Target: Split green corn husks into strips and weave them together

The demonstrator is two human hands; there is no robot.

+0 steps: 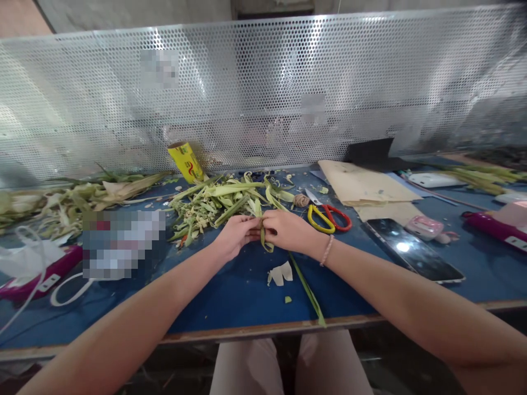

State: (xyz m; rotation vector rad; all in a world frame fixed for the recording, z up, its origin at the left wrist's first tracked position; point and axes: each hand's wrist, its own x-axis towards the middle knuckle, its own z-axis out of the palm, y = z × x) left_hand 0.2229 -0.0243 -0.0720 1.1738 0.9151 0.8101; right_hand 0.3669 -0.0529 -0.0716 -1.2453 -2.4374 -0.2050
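Just below the picture's centre, toward 6 o'clock, our left hand (234,237) and right hand (286,231) hide the middle of the green leaf strip (257,208). Pixelation covers most of the packet (153,233) between 8 and 9 o'clock, plus patches of the perforated panel (255,71) near 11 and 1. Shapes behind that panel are blurred to us. The picture's edge cuts off the purple object (489,226) at 3 and our legs (249,365) at 6.
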